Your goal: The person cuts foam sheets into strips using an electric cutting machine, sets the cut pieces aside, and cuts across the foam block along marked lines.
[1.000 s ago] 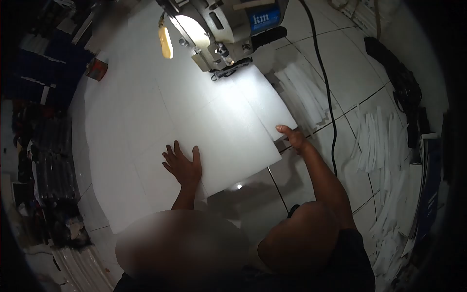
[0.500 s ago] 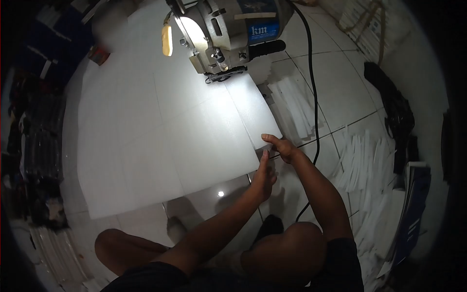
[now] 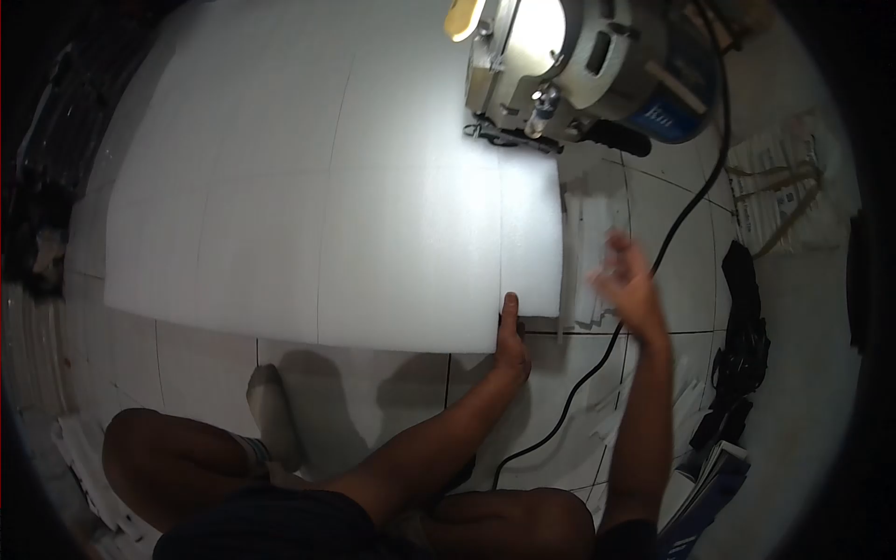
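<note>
A white sheet stack point(image 3: 401, 252), thick at its near edge, lies across the floor. An electric cloth cutting machine point(image 3: 551, 84) with a blue "km" label stands on its right side. A straight cut runs from the machine to the near edge, marking off a narrow strip point(image 3: 532, 243) on the right. My left hand point(image 3: 511, 343) grips the near edge beside the cut, thumb on top, fingers hidden underneath. Right of the strip, my right hand point(image 3: 630, 285) is in the air, blurred, fingers apart and holding nothing.
A black power cord point(image 3: 686, 210) curves from the machine down across the tiled floor. White offcut strips point(image 3: 593, 243) lie right of the stack. Dark items point(image 3: 737, 345) and a blue-and-white package point(image 3: 709, 495) lie along the right wall. Plastic-wrapped bundles point(image 3: 84, 103) line the left.
My right hand has let go of the strip's near end and moved right. My left hand has taken hold of the sheet edge by the cut. The view has shifted.
</note>
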Available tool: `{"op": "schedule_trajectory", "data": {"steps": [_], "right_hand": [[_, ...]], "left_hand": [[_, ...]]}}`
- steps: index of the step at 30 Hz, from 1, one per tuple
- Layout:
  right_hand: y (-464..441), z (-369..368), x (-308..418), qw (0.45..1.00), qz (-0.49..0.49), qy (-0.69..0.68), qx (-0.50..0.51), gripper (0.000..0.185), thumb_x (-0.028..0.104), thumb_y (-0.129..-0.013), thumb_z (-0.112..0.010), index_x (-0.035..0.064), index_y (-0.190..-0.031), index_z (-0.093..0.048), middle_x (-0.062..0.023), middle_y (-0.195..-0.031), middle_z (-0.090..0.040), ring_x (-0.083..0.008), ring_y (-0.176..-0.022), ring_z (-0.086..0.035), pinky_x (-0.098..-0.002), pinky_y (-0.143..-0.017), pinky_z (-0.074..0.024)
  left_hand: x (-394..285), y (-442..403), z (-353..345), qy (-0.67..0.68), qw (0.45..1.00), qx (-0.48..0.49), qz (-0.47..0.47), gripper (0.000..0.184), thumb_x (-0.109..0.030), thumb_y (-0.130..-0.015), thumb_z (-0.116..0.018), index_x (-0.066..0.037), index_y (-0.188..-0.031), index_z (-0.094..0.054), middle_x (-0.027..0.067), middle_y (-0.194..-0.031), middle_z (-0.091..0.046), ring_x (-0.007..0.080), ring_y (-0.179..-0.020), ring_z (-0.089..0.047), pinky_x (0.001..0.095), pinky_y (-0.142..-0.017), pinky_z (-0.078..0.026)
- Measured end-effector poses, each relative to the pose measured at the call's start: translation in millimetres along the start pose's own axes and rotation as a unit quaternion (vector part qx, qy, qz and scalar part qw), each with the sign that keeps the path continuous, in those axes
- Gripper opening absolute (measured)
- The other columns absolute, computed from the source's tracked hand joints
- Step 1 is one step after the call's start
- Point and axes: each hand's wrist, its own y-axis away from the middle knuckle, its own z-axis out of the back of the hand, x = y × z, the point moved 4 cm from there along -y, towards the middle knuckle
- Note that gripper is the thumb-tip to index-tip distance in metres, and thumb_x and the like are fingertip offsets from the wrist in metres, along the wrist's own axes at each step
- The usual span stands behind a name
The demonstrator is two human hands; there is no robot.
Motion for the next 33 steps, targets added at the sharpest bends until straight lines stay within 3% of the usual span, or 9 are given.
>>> {"op": "schedule_trajectory", "data": {"steps": [2, 3, 4, 6, 10, 20, 26, 30, 33], "right_hand": [[-36, 38, 40, 0.983, 0.102, 0.086, -0.127, 0.069, 0.022, -0.082, -0.072, 0.0035, -0.14, -0.039, -0.0183, -0.139, -0.046, -0.0348, -0.127, -0.046, -0.0462, -0.108, -0.0354], [-55, 44, 61, 0.932, 0.196, 0.233, -0.196, 0.065, 0.022, -0.083, -0.07, 0.0031, -0.138, -0.042, -0.0197, -0.137, -0.047, -0.0359, -0.125, -0.047, -0.0455, -0.105, -0.0379], [-72, 44, 78, 0.845, 0.286, 0.37, -0.26, 0.062, 0.022, -0.083, -0.069, 0.0027, -0.136, -0.045, -0.0211, -0.135, -0.049, -0.0371, -0.122, -0.049, -0.0448, -0.103, -0.0403], [-116, 45, 80, 0.789, 0.291, 0.498, -0.211, 0.054, 0.024, -0.083, -0.068, 0.002, -0.129, -0.049, -0.0203, -0.124, -0.057, -0.0374, -0.114, -0.054, -0.0451, -0.101, -0.039], [-174, 31, 59, 0.827, 0.247, 0.485, -0.142, 0.039, 0.029, -0.085, -0.068, 0.0019, -0.111, -0.056, -0.0156, -0.104, -0.065, -0.0321, -0.104, -0.059, -0.0458, -0.093, -0.0413], [-170, 30, 55, 0.814, 0.297, 0.462, -0.189, 0.045, 0.039, -0.088, -0.064, 0.0026, -0.112, -0.058, -0.0137, -0.102, -0.066, -0.0312, -0.1, -0.061, -0.0438, -0.088, -0.0433], [-169, 28, 57, 0.831, 0.238, 0.468, -0.184, 0.044, 0.042, -0.087, -0.064, 0.0067, -0.114, -0.06, -0.0126, -0.108, -0.066, -0.0304, -0.104, -0.06, -0.0432, -0.091, -0.0426], [-158, 29, 64, 0.803, 0.289, 0.473, -0.218, 0.043, 0.041, -0.087, -0.064, 0.0071, -0.113, -0.062, -0.0124, -0.105, -0.067, -0.0295, -0.103, -0.061, -0.0416, -0.09, -0.044], [-165, 31, 62, 0.834, 0.269, 0.448, -0.178, 0.039, 0.039, -0.086, -0.065, 0.0083, -0.11, -0.064, -0.0109, -0.104, -0.067, -0.0281, -0.101, -0.063, -0.0407, -0.088, -0.0453]], "left_hand": [[4, 0, 3, 0.0, 0.998, -0.065, 0.01, 0.081, -0.053, -0.086, -0.066, -0.012, -0.146, -0.031, 0.0051, -0.148, -0.035, 0.023, -0.138, -0.027, 0.0443, -0.113, -0.013], [5, 2, 4, 0.003, 0.997, -0.072, 0.014, 0.081, -0.053, -0.086, -0.066, -0.012, -0.146, -0.031, 0.0051, -0.148, -0.035, 0.023, -0.138, -0.027, 0.0443, -0.113, -0.013], [5, 3, 5, 0.016, 0.997, -0.07, 0.036, 0.082, -0.054, -0.085, -0.066, -0.012, -0.146, -0.031, 0.005, -0.148, -0.034, 0.0235, -0.138, -0.026, 0.0442, -0.113, -0.013], [1, 3, 1, 0.028, 0.996, -0.065, 0.052, 0.084, -0.054, -0.084, -0.067, -0.013, -0.147, -0.03, 0.0049, -0.149, -0.033, 0.024, -0.138, -0.026, 0.0441, -0.113, -0.013], [2, 4, 2, 0.028, 0.993, -0.08, 0.078, 0.083, -0.054, -0.083, -0.067, -0.013, -0.146, -0.031, 0.0066, -0.147, -0.035, 0.0263, -0.135, -0.029, 0.0463, -0.112, -0.016], [0, 1, -7, 0.071, 0.997, 0.004, 0.004, 0.086, -0.053, -0.083, -0.067, -0.013, -0.148, -0.027, 0.0096, -0.148, -0.034, 0.0274, -0.137, -0.029, 0.0457, -0.113, -0.019], [4, 1, -4, 0.013, 0.997, -0.063, 0.049, 0.09, -0.06, -0.081, -0.063, -0.013, -0.148, -0.027, 0.0104, -0.148, -0.033, 0.0297, -0.137, -0.029, 0.0488, -0.112, -0.017], [6, -4, 1, -0.015, 0.999, -0.013, 0.044, 0.091, -0.062, -0.08, -0.062, -0.013, -0.148, -0.025, 0.0106, -0.148, -0.033, 0.0309, -0.137, -0.029, 0.0507, -0.111, -0.016], [2, -10, 7, -0.022, 0.999, -0.002, 0.034, 0.091, -0.06, -0.081, -0.063, -0.011, -0.148, -0.025, 0.0117, -0.147, -0.033, 0.0307, -0.136, -0.031, 0.0497, -0.111, -0.019]]}}
